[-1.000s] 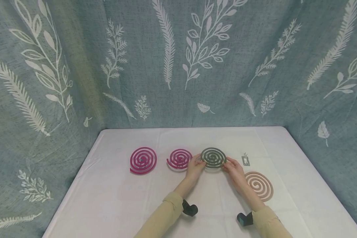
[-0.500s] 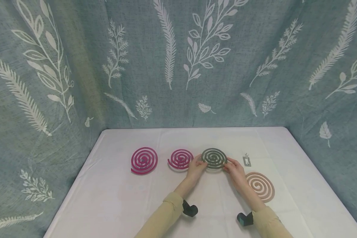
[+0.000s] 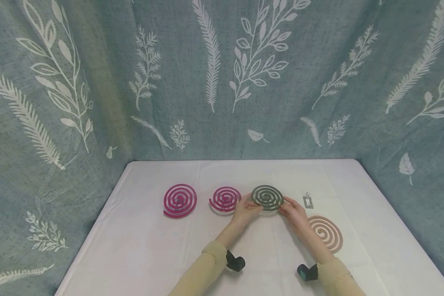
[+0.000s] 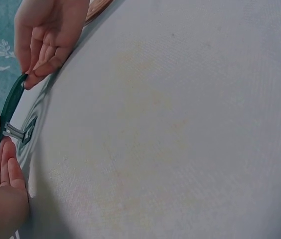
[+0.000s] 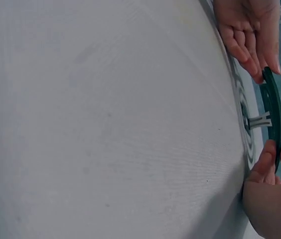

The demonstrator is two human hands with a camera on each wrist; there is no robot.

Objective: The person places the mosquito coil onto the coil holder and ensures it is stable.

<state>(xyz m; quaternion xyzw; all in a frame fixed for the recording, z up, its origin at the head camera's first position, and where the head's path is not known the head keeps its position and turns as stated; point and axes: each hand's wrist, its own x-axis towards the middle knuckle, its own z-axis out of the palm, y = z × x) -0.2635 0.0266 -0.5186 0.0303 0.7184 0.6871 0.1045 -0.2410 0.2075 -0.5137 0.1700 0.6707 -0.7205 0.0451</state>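
Note:
A dark green mosquito coil (image 3: pixel 267 198) lies level just above the table, right of its middle. My left hand (image 3: pixel 245 213) pinches its left rim, thumb along the near edge. The right rim is between the thumb and fingers of my right hand (image 3: pixel 296 214). Edge-on in the left wrist view, the coil (image 4: pixel 13 102) has a small metal stand (image 4: pixel 17 131) under its middle. The stand (image 5: pixel 260 121) also shows in the right wrist view, reaching between coil and table. Whether it is fixed to the coil's centre I cannot tell.
Two magenta mosquito coils (image 3: pixel 179 200) sit to the left, the nearer one (image 3: pixel 225 199) close beside my left hand. A flat metal stand (image 3: pixel 308 201) lies right of my right hand. A tan coil (image 3: pixel 336 232) lies partly behind my right forearm on the white table (image 3: pixel 151 255).
My left thumb and fingers have slid slightly rightward along the green coil's near edge. The right hand keeps its hold, and the coil stays in nearly the same place.

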